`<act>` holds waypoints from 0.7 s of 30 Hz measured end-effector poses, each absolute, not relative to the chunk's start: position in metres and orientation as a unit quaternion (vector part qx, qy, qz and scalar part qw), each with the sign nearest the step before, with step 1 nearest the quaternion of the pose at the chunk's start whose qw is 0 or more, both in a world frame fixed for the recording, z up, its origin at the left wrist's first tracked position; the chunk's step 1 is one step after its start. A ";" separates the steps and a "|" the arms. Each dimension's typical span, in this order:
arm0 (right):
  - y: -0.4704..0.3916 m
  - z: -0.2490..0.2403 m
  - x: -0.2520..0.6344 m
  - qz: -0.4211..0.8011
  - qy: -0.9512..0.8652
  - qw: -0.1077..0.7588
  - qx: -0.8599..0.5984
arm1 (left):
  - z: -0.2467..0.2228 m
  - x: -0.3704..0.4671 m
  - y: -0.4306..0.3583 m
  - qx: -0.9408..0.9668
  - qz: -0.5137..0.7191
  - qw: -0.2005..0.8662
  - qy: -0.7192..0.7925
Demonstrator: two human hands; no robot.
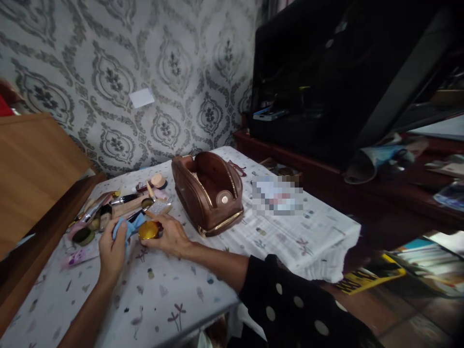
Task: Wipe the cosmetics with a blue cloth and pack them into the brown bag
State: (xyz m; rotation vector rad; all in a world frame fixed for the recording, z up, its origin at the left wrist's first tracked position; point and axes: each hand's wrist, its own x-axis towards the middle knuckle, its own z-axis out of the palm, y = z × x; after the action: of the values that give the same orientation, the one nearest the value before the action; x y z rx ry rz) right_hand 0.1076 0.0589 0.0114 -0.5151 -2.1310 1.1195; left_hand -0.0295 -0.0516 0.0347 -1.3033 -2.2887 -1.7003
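My left hand (111, 249) is closed on a light blue cloth (127, 229) at the left of the table. Just beside it, my right hand (173, 237) grips a small round jar with a shiny gold lid (148, 231), the lid facing me. The cloth is close to the jar's edge; I cannot tell whether they touch. A brown toiletry bag (213, 193) stands unzipped behind my right hand. Makeup items lie beyond my hands, among them a dark brush (125, 199), a foundation bottle (105, 217), a glittery square case (159, 207) and a dark-topped round pot (83, 235).
A patterned white cloth (203, 285) covers the table. Wooden furniture (39, 164) borders it on the left, and a large black television (308, 87) stands at the right. Red glasses (237, 168) lie behind the bag, with a pixelated item (278, 195) to its right.
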 end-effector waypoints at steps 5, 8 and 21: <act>0.059 0.050 0.124 0.456 -0.772 0.406 -0.175 | 0.056 -0.034 -0.030 -0.465 -0.520 0.068 -0.713; 0.063 0.084 0.146 0.474 -0.740 0.457 -0.140 | 0.067 -0.025 -0.010 -0.559 -0.504 0.048 -0.657; 0.178 0.140 0.211 0.384 -0.729 0.485 -0.293 | 0.097 0.071 0.035 -0.727 -0.171 0.247 -0.617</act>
State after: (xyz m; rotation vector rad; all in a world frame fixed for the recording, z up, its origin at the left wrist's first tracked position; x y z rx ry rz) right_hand 0.2114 0.1777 0.1398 -0.7130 -1.7735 0.9353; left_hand 0.0714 0.0350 0.0975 -1.9836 -1.6840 -0.4654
